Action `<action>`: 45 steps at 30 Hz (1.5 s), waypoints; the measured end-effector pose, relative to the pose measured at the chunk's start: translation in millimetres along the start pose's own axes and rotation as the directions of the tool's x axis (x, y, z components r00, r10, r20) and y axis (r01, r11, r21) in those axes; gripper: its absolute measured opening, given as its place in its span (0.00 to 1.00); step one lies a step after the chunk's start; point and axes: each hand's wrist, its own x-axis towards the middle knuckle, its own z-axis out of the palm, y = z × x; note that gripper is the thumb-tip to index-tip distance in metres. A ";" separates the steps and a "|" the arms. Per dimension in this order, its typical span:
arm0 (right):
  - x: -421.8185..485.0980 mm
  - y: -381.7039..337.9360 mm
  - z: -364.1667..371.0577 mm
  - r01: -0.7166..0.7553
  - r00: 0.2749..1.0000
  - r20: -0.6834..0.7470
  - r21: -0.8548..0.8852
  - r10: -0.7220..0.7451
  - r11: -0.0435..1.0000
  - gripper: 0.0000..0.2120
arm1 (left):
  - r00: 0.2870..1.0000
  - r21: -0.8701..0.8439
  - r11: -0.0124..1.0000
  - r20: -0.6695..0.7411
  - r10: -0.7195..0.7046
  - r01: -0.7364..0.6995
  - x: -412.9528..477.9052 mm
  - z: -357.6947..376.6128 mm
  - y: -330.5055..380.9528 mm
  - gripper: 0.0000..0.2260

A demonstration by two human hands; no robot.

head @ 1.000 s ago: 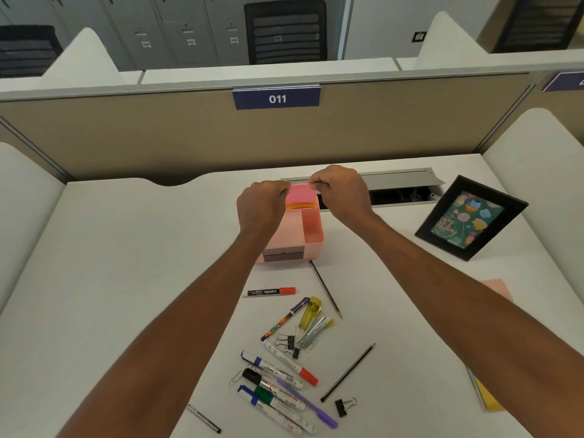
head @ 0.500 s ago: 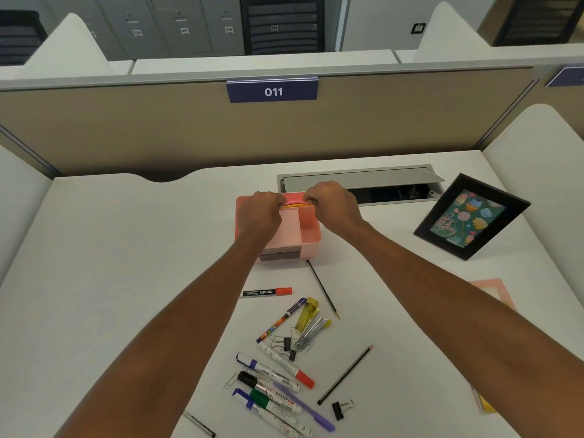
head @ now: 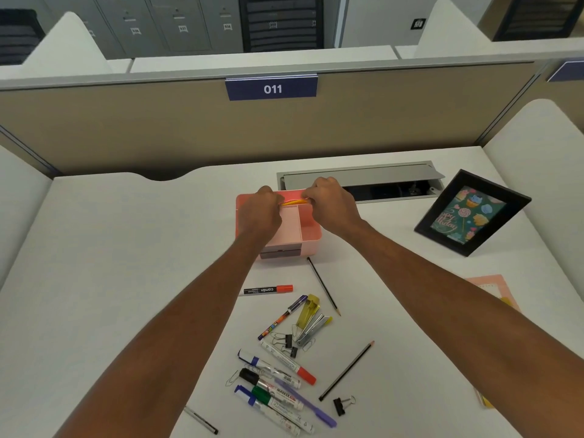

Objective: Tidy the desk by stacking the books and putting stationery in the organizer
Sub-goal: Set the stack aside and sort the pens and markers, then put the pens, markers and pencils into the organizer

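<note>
A pink organizer [head: 309, 232] with several compartments stands mid-desk. My left hand [head: 259, 213] and my right hand [head: 331, 203] both pinch a pink and yellow pad of sticky notes [head: 295, 202], which sits low in the organizer's rear compartment. Loose stationery lies nearer to me: a red-capped marker [head: 268, 290], a black pencil [head: 324, 286], a patterned pen [head: 282, 317], a yellow stapler [head: 311, 320], several markers [head: 275, 384], binder clips [head: 287, 341], a second pencil [head: 346, 371]. A pink book [head: 496, 289] peeks out behind my right forearm.
A black picture frame [head: 471, 213] leans at the right. A grey cable hatch [head: 360, 178] lies open just behind the organizer. A beige partition labelled 011 [head: 271, 88] closes the far edge. White side panels flank the desk.
Both hands have lowered the sticky-note pad from above the organizer down into its rear compartment. The pad now shows only as a thin edge between my fingers.
</note>
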 end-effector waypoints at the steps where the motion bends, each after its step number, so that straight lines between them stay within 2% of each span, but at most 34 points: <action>1: -1.2 -1.1 -1.0 -0.005 1.000 -0.004 0.015 0.005 1.000 0.12 | 1.000 -0.030 0.999 -0.006 -0.022 0.022 -1.2 -1.5 1.9 0.12; 8: -30.1 -9.7 -11.5 -0.049 0.996 -0.071 0.168 0.062 0.985 0.11 | 0.987 -0.249 0.967 -0.133 -0.087 0.051 -33.1 -14.1 10.2 0.12; 13: -86.0 -24.8 -7.9 -0.038 0.989 -0.122 0.367 0.089 0.929 0.11 | 0.963 -0.481 0.873 -0.191 -0.189 0.076 -91.8 -14.5 13.2 0.10; 16: -130.7 -39.1 -5.4 -0.038 0.993 -0.081 0.463 0.085 0.886 0.11 | 0.955 -0.581 0.809 -0.180 -0.237 0.092 -137.7 -18.7 12.3 0.10; 20: -191.9 -53.7 1.1 -0.104 0.995 0.055 0.564 0.089 0.819 0.10 | 0.935 -0.642 0.738 -0.094 -0.343 0.207 -201.6 -16.6 5.4 0.10; 23: -232.8 -61.1 11.8 -0.165 0.981 0.177 0.573 0.075 0.803 0.10 | 0.919 -0.601 0.738 -0.013 -0.394 0.308 -245.0 -5.9 -8.2 0.11; 27: -278.4 -68.4 34.6 -0.222 0.946 0.318 0.509 0.058 0.832 0.13 | 0.859 -0.466 0.731 0.154 -0.488 0.498 -285.0 11.1 -25.4 0.15; 30: -299.6 -72.1 50.5 -0.239 0.925 0.374 0.450 0.061 0.861 0.16 | 0.841 -0.380 0.751 0.224 -0.492 0.540 -301.1 20.2 -32.9 0.19; 34: -311.5 -77.2 59.3 -0.203 0.912 0.408 0.336 0.052 0.920 0.20 | 0.863 -0.400 0.766 0.269 -0.427 0.503 -310.4 34.4 -49.8 0.18; 36: -314.5 -80.8 60.1 -0.174 0.908 0.416 0.279 0.044 0.944 0.21 | 0.893 -0.386 0.810 0.269 -0.360 0.443 -312.7 40.3 -59.4 0.19; 41: -321.3 -88.6 65.8 -0.135 0.912 0.407 0.186 0.049 0.973 0.18 | 0.933 -0.278 0.904 0.250 -0.258 0.325 -309.7 40.8 -68.4 0.19; 45: -322.3 -88.3 68.5 -0.138 0.919 0.388 0.165 0.065 0.977 0.17 | 0.939 -0.213 0.947 0.297 -0.173 0.242 -304.6 37.6 -75.3 0.18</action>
